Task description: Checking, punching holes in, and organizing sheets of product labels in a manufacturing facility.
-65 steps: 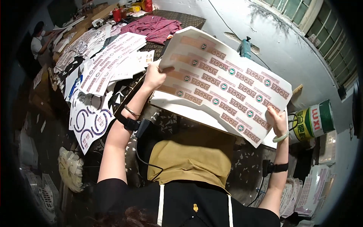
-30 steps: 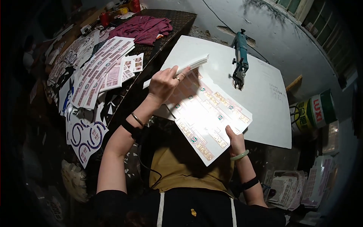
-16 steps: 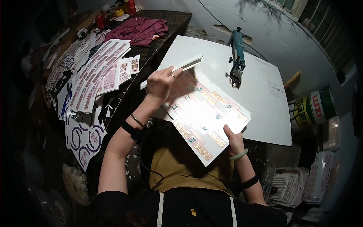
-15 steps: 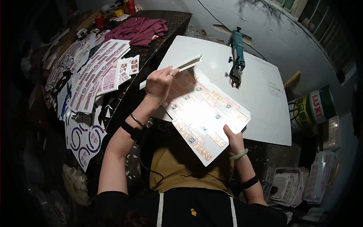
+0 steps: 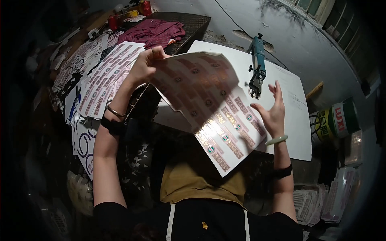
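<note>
Sheet [image 5: 209,108] of printed labels hangs mid-air over the white board [image 5: 293,104], mid-flip, we judge. Our left hand [image 5: 146,64] pinches its top corner; our right hand [image 5: 271,112], fingers spread, is just off its edge. Next we need a right-hand grip.

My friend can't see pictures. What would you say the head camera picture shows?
A person lifts a big printed label sheet, the left hand gripping its top corner and the open right hand beside its right edge. Underneath lies a white board with a blue power tool, and more label sheets lie to the left.
</note>
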{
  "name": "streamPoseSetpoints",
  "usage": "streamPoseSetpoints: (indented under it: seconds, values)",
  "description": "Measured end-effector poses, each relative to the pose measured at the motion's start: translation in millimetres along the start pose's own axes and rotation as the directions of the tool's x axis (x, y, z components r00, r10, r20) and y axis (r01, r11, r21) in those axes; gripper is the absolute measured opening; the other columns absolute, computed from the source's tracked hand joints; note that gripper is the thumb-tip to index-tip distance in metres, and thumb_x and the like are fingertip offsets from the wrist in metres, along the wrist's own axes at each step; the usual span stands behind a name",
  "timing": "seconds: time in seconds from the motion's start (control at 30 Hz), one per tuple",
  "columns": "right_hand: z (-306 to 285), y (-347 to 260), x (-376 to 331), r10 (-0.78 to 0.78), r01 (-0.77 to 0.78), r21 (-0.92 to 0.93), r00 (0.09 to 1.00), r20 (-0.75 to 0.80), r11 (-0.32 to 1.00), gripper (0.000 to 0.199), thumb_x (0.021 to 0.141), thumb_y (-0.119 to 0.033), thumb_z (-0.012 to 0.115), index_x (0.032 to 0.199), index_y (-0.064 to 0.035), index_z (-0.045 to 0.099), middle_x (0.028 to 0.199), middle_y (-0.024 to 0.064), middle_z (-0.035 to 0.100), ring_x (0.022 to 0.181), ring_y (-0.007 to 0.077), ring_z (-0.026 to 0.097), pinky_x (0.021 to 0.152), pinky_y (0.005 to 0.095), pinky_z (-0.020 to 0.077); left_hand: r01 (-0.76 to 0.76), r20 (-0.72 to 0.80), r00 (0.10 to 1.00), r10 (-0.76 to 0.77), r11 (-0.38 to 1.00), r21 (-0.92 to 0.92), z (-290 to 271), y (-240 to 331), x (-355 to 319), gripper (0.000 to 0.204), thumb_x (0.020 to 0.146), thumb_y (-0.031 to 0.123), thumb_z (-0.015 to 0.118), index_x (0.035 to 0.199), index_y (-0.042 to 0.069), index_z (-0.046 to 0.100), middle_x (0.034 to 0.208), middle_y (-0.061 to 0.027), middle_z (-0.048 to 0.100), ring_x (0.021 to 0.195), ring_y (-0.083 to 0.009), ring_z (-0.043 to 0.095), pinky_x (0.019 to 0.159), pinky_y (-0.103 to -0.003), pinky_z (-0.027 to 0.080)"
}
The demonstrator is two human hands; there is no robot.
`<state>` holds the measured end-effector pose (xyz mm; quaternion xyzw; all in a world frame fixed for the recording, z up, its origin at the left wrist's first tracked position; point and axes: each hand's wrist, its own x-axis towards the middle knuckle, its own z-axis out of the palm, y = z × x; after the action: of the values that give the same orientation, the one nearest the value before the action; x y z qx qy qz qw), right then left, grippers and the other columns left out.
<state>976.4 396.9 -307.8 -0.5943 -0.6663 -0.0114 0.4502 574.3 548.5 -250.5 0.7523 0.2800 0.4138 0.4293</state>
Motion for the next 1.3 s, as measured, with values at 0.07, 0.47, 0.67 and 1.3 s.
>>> streamPoseSetpoints:
  seconds: [0.07, 0.47, 0.67, 1.3]
  values:
    - [11.8, -14.1, 41.9, -0.136, 0.125, 0.096, 0.984, 0.117, 0.988, 0.096, 0.067, -0.02, 0.083, 0.143, 0.0008, 0.029, 0.117, 0.0219, 0.06, 0.11, 0.0314, 0.059, 0.095, 0.0382, 0.0457, -0.063, 0.032, 0.997, 0.066, 0.995, -0.073, -9.2, 30.2, 4.0, 0.041, 0.057, -0.021, 0.038, 0.089, 0.001, 0.05, 0.099, -0.008, 0.068, 0.1, -0.0119, 0.061, 0.091, -0.028, 0.049]
    - [-144.0, 140.8, -3.0, 0.505, -0.529, 0.647, 0.827, 0.247, 0.55, 0.029, 0.093, -0.007, 0.06, 0.119, 0.0025, 0.053, 0.107, 0.0137, 0.065, 0.09, 0.0178, 0.066, 0.079, 0.0284, 0.0551, 0.569, -0.506, 0.766, -0.396, 0.784, 0.249, 60.1, -83.9, -102.8, 0.082, 0.074, 0.029, 0.081, 0.126, -0.017, 0.04, 0.116, -0.0257, 0.06, 0.105, -0.0276, 0.062, 0.091, -0.034, 0.049]
    - [-190.5, 302.8, -72.9, 0.767, -0.738, 0.437, 0.623, 0.152, 0.513, 0.042, 0.093, -0.015, 0.063, 0.129, 0.002, 0.051, 0.121, 0.0109, 0.061, 0.105, 0.0235, 0.061, 0.088, 0.0369, 0.0496, 0.392, -0.509, 0.626, -0.59, 0.803, -0.449, 96.9, -145.3, -69.0, 0.051, 0.078, -0.002, 0.071, 0.12, -0.017, 0.045, 0.1, -0.0232, 0.066, 0.085, -0.026, 0.068, 0.071, -0.031, 0.058]
    - [-217.6, 160.2, -128.9, 0.574, -0.564, -0.145, 0.818, 0.035, 0.813, 0.029, 0.089, -0.007, 0.062, 0.116, 0.0012, 0.056, 0.093, 0.0045, 0.061, 0.083, 0.0118, 0.058, 0.073, 0.0252, 0.047, 0.371, -0.935, 0.327, -0.138, 0.929, -0.008, -194.5, -70.3, 41.5, 0.04, 0.075, -0.007, 0.071, 0.113, -0.006, 0.056, 0.105, -0.0192, 0.066, 0.085, -0.0241, 0.069, 0.065, -0.033, 0.06]
